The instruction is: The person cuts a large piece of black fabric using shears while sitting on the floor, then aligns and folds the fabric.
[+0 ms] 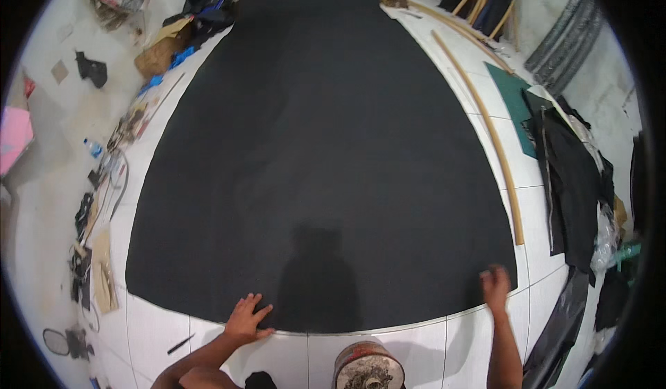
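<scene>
1. Much of a white tiled floor (409, 333) is being covered by one broad black sheet (340, 146), which is being seen stretching away from the near edge, between both hands, to the far end of the room.
2. The left hand (246, 317) is being laid palm down on the sheet's near edge, left of the middle. Its fingers are being fanned out, the thumb pointed right; nothing is being grasped. The left forearm (201, 356) is being slanted up and rightward from the lower edge of view.
3. The right hand (495, 286) is being held at the sheet's near right corner, its fingers bent and blurred. Whether the material is being pinched or merely touched cannot be made out. The right forearm (505, 351) is being extended almost straight forward.
4. Between the forearms, a round, worn object (369, 368) is being partly cut off by the lower edge of view.
5. Beyond the right hand, the sheet's right side is being flanked by a long wooden strip (485, 118).
</scene>
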Motion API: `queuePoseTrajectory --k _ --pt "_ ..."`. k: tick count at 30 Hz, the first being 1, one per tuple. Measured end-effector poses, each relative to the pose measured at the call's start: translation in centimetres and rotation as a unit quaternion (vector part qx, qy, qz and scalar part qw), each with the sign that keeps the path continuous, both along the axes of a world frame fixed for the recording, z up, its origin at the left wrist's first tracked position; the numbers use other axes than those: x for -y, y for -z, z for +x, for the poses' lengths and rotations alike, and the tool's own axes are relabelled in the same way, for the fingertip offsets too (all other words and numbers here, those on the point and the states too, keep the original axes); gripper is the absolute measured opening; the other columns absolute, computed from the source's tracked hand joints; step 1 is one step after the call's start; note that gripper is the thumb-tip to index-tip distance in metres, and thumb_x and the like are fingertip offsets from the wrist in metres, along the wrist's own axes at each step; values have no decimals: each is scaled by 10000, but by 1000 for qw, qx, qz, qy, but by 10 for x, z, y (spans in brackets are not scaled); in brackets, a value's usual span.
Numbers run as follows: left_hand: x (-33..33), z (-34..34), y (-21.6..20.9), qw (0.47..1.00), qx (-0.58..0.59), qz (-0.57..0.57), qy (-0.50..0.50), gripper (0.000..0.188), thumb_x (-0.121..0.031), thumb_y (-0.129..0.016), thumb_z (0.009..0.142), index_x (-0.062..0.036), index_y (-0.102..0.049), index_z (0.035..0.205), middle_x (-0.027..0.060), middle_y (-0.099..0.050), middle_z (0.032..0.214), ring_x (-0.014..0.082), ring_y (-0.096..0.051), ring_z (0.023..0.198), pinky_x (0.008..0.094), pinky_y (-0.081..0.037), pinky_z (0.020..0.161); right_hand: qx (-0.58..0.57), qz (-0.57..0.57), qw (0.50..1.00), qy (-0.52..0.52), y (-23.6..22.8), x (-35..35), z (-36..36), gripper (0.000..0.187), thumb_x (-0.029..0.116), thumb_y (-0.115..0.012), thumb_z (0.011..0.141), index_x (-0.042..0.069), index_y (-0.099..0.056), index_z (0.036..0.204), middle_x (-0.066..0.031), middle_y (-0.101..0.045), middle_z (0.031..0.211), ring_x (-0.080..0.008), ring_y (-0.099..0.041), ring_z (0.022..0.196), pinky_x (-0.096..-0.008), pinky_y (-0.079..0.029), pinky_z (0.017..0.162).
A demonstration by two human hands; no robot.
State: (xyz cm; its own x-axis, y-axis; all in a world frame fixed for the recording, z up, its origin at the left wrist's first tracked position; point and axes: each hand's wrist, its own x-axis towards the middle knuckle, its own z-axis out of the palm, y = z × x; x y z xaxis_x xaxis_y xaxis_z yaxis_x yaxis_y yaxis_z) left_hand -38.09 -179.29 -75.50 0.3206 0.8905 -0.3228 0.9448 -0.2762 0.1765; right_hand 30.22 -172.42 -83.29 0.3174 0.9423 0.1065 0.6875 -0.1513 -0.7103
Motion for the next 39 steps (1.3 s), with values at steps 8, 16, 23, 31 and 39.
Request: queuePoseTrajectory --k 8,16,23,31,39 --pt "-14 3 19 999 28 -40 14 723 -452 -770 795 -151 -529 1406 252 -343 1523 429 -312 1431 531 -275 1168 83 -125 791 -593 -167 95 -237 480 586 -610 901 117 -640 999 -113 -672 770 -304 -686 733 -436 -554 607" --pt "-14 0 24 999 40 -10 36 726 -418 -778 788 -159 -520 1415 256 -335 1523 436 -317 1424 542 -281 1163 117 -33 796 -593 -149 114 -249 350 454 -597 942 127 -509 855 -83 -599 581 -296 -639 539 -408 -505 453" --pt "-13 -7 18 999 45 -18 18 753 -425 -782 776 -135 -515 1418 275 -340 1511 456 -313 1419 554 -275 1160 56 64 932 -353 -161 65 -252 281 387 -772 802 115 -703 789 -75 -592 531 -233 -633 479 -350 -502 451" --pt "-26 8 7 996 16 -87 11 786 -531 -713 805 -131 -490 1444 284 -291 1535 460 -250 1446 557 -235 1176 129 117 947 -269 -161 -37 -243 292 361 -757 806 84 -665 800 -67 -599 529 -217 -631 480 -348 -501 455" --pt "-67 28 -48 969 -121 -214 34 786 -515 -671 840 -156 -417 1491 205 -313 1555 436 -277 1435 523 -258 1173 73 -161 965 -192 -181 -91 -256 412 417 -703 860 84 -606 1081 -160 -684 797 -331 -696 765 -456 -550 699"
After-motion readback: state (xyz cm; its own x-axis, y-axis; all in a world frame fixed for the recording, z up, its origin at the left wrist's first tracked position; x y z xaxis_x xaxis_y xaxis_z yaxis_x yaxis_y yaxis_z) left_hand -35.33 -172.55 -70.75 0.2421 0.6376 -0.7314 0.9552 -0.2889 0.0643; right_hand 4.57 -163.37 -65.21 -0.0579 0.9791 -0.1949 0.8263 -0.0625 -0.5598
